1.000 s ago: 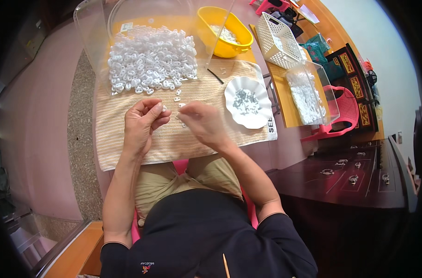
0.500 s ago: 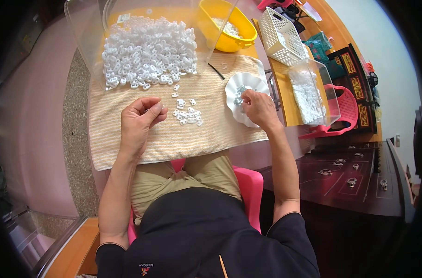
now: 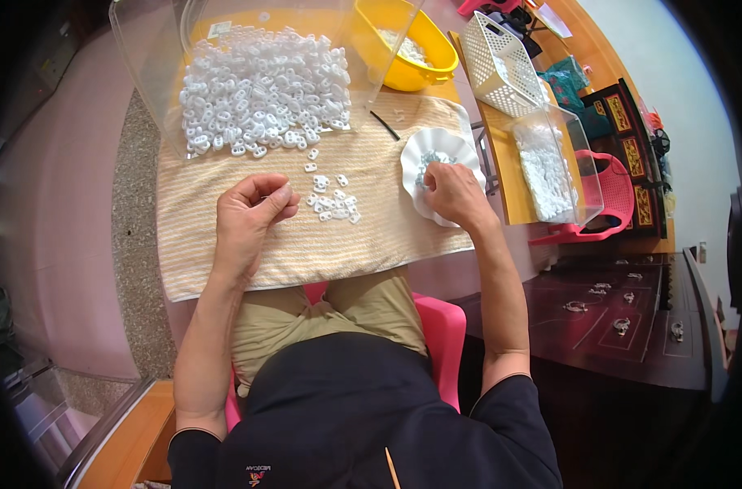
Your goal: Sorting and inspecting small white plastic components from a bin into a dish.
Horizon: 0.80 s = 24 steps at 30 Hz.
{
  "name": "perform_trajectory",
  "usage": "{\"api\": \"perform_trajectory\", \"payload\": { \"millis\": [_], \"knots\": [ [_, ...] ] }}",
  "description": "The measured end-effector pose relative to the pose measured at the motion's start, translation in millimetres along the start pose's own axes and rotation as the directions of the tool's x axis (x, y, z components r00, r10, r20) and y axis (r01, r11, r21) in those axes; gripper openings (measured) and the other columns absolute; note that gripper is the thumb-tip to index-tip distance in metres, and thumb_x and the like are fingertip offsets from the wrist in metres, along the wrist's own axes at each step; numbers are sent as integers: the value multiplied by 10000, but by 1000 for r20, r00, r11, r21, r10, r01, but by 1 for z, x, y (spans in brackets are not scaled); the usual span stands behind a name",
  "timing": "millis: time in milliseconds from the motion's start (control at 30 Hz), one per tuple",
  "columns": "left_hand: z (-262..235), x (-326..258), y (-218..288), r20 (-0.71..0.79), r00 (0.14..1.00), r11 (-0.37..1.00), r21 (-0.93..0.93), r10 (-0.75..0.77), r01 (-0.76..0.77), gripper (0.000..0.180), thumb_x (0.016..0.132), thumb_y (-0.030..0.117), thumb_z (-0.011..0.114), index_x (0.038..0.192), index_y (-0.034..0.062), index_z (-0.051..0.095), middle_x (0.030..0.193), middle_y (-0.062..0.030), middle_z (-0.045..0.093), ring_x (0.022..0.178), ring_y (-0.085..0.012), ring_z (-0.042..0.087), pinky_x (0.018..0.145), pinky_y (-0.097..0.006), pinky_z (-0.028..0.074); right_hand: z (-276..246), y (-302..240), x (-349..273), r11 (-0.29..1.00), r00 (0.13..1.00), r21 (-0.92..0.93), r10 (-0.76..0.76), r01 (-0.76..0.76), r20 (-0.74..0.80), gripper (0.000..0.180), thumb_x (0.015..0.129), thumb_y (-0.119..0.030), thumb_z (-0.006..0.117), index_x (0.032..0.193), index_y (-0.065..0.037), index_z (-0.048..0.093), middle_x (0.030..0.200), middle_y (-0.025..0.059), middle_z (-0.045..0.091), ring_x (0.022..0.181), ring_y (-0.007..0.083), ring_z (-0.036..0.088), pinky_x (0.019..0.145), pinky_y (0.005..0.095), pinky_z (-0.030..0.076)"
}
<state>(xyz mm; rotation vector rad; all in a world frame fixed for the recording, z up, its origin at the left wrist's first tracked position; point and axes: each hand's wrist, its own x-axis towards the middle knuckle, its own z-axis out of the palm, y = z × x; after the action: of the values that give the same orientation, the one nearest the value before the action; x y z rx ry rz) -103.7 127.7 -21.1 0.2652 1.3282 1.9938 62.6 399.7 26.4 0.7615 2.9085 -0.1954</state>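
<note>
My left hand (image 3: 255,210) hovers over the striped towel (image 3: 216,257), thumb and fingertips pinched together. What it holds, if anything, is hidden. Just right of it lies a loose group of small white plastic pieces (image 3: 333,207), each with two holes. My right hand (image 3: 459,196) reaches into a white scalloped dish (image 3: 460,147), its fingers bent and closed among small pale grey-blue parts (image 3: 433,158). The fingertips are hidden by the hand itself. Beyond my left hand, a big heap of the same white pieces (image 3: 265,94) spills from a clear plastic bin (image 3: 147,81).
At the far side is a yellow tub (image 3: 416,73) holding white pieces. A thin black stick (image 3: 385,125) lies on the towel near the dish. Off to the right are a white perforated basket (image 3: 505,77), a clear box of white parts (image 3: 548,175) and a pink chair (image 3: 615,191).
My right hand stays in the dish, its fingers shifted slightly among the small parts. My left hand keeps its pinch, with the thumb turned a little. The whole view has shifted slightly.
</note>
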Motion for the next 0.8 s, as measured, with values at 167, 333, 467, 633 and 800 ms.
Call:
{"api": "perform_trajectory", "payload": {
  "millis": [167,333,467,633,800],
  "knots": [
    [0,0,1,-5,1000,1000,-5,-21,21,157,887,22,652,1039,-11,632,907,-62,668,813,-141,675,738,-243,581,3,2,-4,992,1000,125,24,-22,-15,154,752,-132,637,830,-3,666,836,187,675,844,359,647,790,420,493],
    [1,-2,0,-2,999,998,-36,-54,54,155,884,17,653,1036,-7,632,908,-62,667,814,-142,675,737,-245,583,8,8,-10,931,971,342,-45,127,-237,142,762,-69,631,862,22,673,801,174,668,764,317,655,712,379,508],
    [2,-1,0,4,995,994,-43,-96,96,153,882,15,654,1032,-7,634,910,-66,668,822,-149,679,737,-247,587,10,5,-15,865,949,469,-26,179,-315,105,789,-7,626,882,30,658,813,159,660,718,266,654,662,334,507],
    [3,-1,-1,-3,991,990,-47,-136,136,156,882,18,656,1035,-9,636,908,-71,670,827,-153,682,739,-245,589,19,-7,-16,766,938,598,-20,237,-346,78,843,-3,648,917,19,644,839,119,658,736,207,655,681,293,517],
    [4,-1,-4,45,982,976,-109,-182,186,177,882,21,656,1053,-19,633,927,-97,678,830,-152,683,750,-251,592,38,-43,-17,462,979,865,-47,199,-200,60,903,-7,630,958,17,632,836,2,625,752,54,573,679,201,468]
  ]
}}
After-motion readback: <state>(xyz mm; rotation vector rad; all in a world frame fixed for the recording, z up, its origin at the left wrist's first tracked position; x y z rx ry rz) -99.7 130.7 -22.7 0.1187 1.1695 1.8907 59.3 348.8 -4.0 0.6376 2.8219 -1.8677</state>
